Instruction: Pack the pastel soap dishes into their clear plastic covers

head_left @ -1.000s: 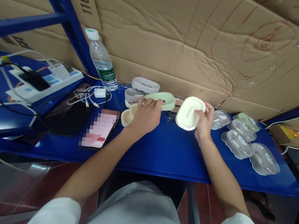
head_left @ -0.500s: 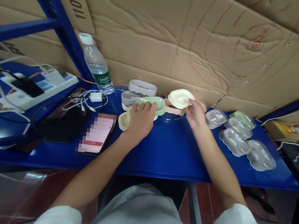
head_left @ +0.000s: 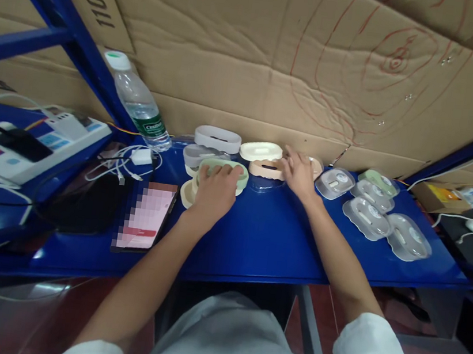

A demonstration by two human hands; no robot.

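Observation:
Oval plastic soap dishes are grouped at the back of the table. My left hand (head_left: 217, 192) is closed over a pale green soap dish (head_left: 237, 171), fingertips at its far rim, with cream dishes (head_left: 188, 192) partly hidden below. Just behind it sit a grey dish (head_left: 198, 154) and a white oval dish (head_left: 217, 138). My right hand (head_left: 300, 176) has its fingers apart at the right end of a peach dish (head_left: 263, 169). A cream soap dish (head_left: 261, 151) lies just behind the peach one. Whether the right fingertips press on either dish is hard to see.
Clear lidded cases (head_left: 366, 217) stand in a group at the right. To the left are a phone (head_left: 146, 217), a water bottle (head_left: 141, 103), a charger with cable (head_left: 141, 157) and a power strip (head_left: 44, 146). A cardboard wall (head_left: 218, 52) closes off the back.
My right hand has set the raised cream dish down behind the peach one and its fingers have come apart. My left hand stays on the green dish, while the view has shifted slightly.

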